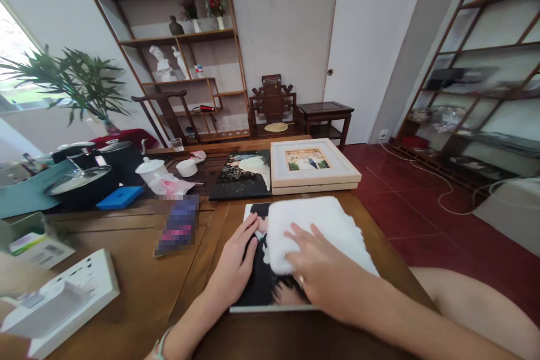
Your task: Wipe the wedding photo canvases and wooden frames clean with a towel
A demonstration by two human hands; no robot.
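Note:
A photo panel (253,291) with a glossy, mostly dark picture lies flat on the wooden table in front of me. My left hand (236,253) rests on its left edge, fingers stretched out and lying on the surface. A thick white cloth (310,211) covers much of the panel's upper and right part, hiding the picture there. On top of this cloth my right hand (314,259) presses down with spread fingers; a ring shows on it. Just beyond the panel lie another dark photo panel (244,171) and a pale wooden frame (337,166) holding a small picture.
At left on the table (139,287) are a white power strip (80,304), an opened carton (46,247), a blue block (120,197), lidded pots (80,180) and a white teapot (151,169). Behind stand a dark chair (272,104) and a side table (324,109).

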